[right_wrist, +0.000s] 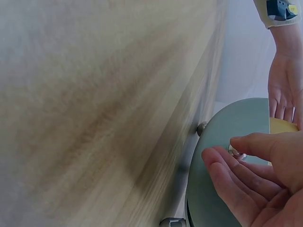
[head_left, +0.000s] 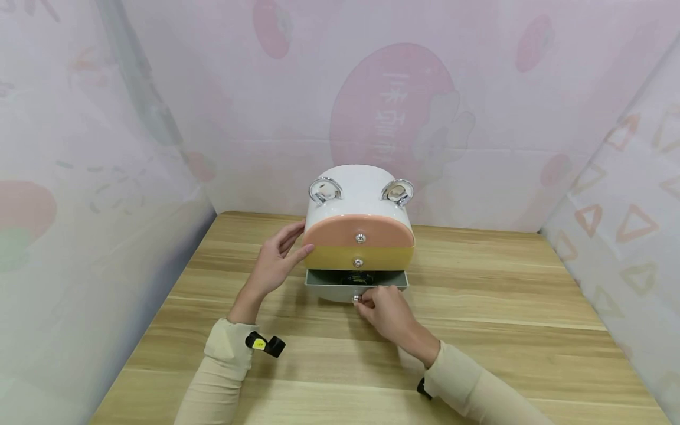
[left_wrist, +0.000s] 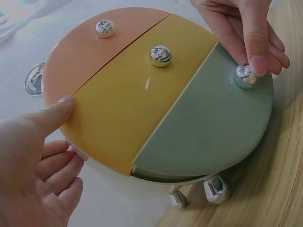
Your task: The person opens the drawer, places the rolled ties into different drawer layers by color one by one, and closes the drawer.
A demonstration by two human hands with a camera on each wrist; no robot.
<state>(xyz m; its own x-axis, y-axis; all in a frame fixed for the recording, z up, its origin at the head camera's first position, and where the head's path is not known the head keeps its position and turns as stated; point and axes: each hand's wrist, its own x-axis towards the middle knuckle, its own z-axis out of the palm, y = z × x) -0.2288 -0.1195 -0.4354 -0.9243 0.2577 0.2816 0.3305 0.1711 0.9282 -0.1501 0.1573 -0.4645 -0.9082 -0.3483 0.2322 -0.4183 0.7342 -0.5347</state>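
A small white drawer box [head_left: 350,184] stands on the table, its rounded front split into an orange drawer [head_left: 340,229], a yellow drawer [head_left: 332,258] and a green drawer [left_wrist: 203,123]. The green bottom drawer is partly pulled out. Inside it lies a dark item [head_left: 357,278], too shaded to name. My right hand [head_left: 390,313] pinches the green drawer's silver knob [left_wrist: 245,75] between thumb and fingers. My left hand [head_left: 272,262] is against the box's left side, its thumb touching the front edge where orange meets yellow and its fingers extended along the side.
Two round silver ears [head_left: 326,190] rise from the box top, and silver feet [left_wrist: 218,189] hold it up. The wooden table [head_left: 504,330] extends around it. Patterned pale cloth [head_left: 478,177] hangs behind and at both sides.
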